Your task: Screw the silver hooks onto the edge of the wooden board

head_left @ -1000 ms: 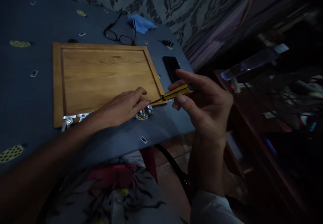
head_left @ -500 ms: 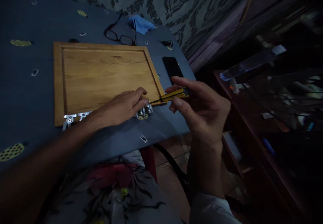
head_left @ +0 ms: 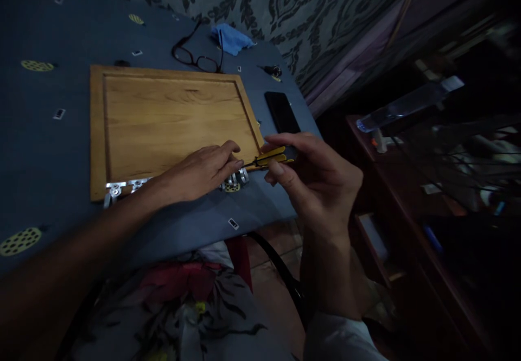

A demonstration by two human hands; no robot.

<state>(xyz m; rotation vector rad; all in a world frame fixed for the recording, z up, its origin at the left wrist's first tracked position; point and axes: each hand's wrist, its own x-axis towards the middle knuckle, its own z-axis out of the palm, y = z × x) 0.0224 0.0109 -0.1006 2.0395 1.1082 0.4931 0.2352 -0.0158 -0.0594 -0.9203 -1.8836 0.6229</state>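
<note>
A wooden cabinet door (head_left: 175,122) with a raised frame lies flat on the cloth-covered table. My left hand (head_left: 195,173) rests over its near edge, thumb pressed at a metal hinge (head_left: 243,175) by the near right corner; the index finger is slightly raised, and the underside of the grip is hidden. Between the thumb and fingers of my right hand (head_left: 321,179) is a screwdriver (head_left: 272,157) with a yellow and black handle. Its shaft points left, its tip close to my left thumb and the hinge. Another hinge (head_left: 116,190) sits at the near left corner.
Eyeglasses (head_left: 199,61) and a blue cloth (head_left: 232,39) lie behind the door. A black phone (head_left: 281,112) and a small dark object (head_left: 272,70) are to the right. Beyond the table stands a dark red cabinet (head_left: 391,182) with a clear bottle (head_left: 407,106) on it.
My right hand, with the screwdriver, has shifted slightly left and down, closer to my left hand. The left hand stays on the hinge; the whole view has moved a little.
</note>
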